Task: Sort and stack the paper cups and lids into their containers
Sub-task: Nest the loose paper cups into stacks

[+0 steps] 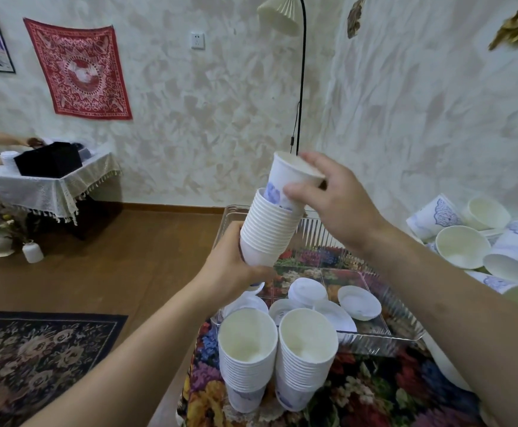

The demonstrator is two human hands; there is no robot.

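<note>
Floral-cloth table (375,392) cut off at bottom edge, clear tray (405,328) holding lids (359,298), loose cup pile (479,241) partly out of view right, 2 cup stacks (277,355) in front, held stack (267,232) base hidden in gripping left hand (236,266), right hand (334,192) pinching single cup (291,177), half nested in held stack.

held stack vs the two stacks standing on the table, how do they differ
The held stack is gripped in the left hand, up in the air and tilted; the two standing stacks rest upright on the floral cloth. The right hand is pushing a printed cup into the held stack; the standing ones are untouched. All are nested white paper cups.
</note>
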